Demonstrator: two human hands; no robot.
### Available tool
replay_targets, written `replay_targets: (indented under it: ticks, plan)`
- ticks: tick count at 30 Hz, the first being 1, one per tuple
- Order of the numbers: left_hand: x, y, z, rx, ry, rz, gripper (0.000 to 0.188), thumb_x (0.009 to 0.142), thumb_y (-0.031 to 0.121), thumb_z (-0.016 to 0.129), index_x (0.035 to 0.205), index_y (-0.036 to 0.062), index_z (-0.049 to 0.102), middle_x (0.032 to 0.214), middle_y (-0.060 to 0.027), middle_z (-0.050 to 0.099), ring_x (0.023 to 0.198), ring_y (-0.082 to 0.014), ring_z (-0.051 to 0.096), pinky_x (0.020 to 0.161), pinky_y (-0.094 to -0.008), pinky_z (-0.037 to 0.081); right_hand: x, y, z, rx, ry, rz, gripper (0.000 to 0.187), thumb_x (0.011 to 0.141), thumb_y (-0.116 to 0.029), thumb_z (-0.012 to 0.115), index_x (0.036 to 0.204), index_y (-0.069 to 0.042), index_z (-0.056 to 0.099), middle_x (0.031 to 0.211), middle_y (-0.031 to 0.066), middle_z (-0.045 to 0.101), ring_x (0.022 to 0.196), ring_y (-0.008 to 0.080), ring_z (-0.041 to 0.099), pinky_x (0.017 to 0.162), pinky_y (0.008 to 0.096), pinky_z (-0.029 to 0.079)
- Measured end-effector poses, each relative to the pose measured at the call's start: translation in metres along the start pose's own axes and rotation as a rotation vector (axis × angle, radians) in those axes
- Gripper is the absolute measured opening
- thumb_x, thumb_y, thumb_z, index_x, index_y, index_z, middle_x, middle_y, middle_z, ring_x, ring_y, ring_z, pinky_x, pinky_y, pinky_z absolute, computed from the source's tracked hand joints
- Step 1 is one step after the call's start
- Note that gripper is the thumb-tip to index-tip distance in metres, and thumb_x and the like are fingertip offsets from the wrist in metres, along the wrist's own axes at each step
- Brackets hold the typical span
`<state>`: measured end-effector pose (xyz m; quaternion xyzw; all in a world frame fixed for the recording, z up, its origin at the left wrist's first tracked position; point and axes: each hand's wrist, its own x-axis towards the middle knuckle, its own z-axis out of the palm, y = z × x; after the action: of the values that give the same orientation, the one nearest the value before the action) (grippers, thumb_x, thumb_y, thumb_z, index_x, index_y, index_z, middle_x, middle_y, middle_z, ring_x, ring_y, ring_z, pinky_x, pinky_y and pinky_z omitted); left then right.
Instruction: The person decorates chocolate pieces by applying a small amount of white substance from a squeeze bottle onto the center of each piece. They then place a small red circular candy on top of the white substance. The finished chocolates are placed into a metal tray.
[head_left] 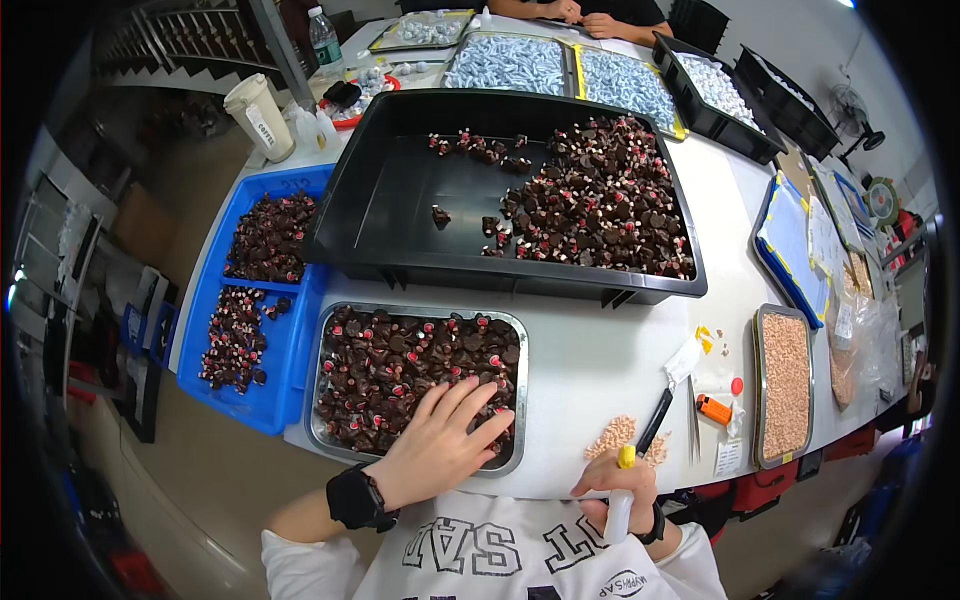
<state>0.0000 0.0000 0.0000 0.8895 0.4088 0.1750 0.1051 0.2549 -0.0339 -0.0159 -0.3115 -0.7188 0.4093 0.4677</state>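
My left hand [450,440] lies with spread fingers over a metal tray [523,380]. Small dark brown figurine-like pieces [390,345] with red and white bits fill that tray, and the hand touches them at its right side. Close to the table's front edge, my right hand [622,485] is wrapped round a small white squeeze bottle [618,515] with a yellow tip. Just beyond that hand lie small heaps of tan bits [612,434] and a black-handled tool [655,420].
A large black bin [480,268] of similar pieces stands behind the metal tray; a two-part blue tray [300,340] is at left. Tweezers [694,420], an orange lighter [713,408] and a tray of tan bits [783,385] lie at right. A person's hands [585,18] rest at the far side.
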Motion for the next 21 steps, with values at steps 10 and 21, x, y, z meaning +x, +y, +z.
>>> replay_targets:
  ticks: [10,21]
  plan:
    - [-0.021,0.003,0.002,-0.085,-0.018,-0.135,0.039,0.065,0.017,0.071,0.101,0.0131,0.058,0.122,-0.0133,0.043,0.111,-0.0317,0.042,0.093,-0.0443,0.033,-0.006,0.001,0.017,0.105,-0.16,0.159,0.009,0.067,-0.004,0.067,0.067,-0.006,0.058,0.066,0.006,0.062,0.057,0.0222,0.058,0.052,0.0294,0.046]
    - [-0.02,0.004,0.005,-0.135,0.056,-0.207,0.037,0.058,0.022,0.077,0.087,0.0097,0.059,0.119,-0.0147,0.046,0.109,-0.0331,0.044,0.092,-0.0438,0.034,-0.004,0.001,0.017,0.059,-0.123,0.128,0.01,0.068,-0.008,0.068,0.066,-0.005,0.059,0.065,0.0063,0.061,0.06,0.0205,0.058,0.055,0.0288,0.046]
